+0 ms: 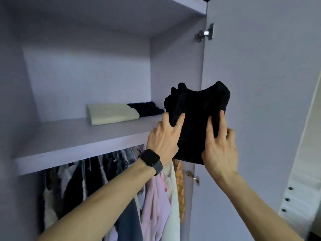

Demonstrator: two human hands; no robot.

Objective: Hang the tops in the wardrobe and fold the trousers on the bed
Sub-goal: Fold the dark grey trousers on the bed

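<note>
A folded black garment [196,115] is raised in front of the wardrobe's upper shelf [73,141], at its right end. My left hand [163,140], with a dark watch on the wrist, grips the garment's left edge. My right hand [219,146] grips its right edge, fingers curled over the front. On the shelf lie a folded cream garment [111,113] and a folded dark garment [147,108] beside it. Several tops [121,188] hang below the shelf.
The wardrobe's right door [257,84] stands open just right of my hands, with hinges [205,33] at its inner edge. A white panel with dark knobs [295,188] is at the far right. A second shelf [121,14] runs above.
</note>
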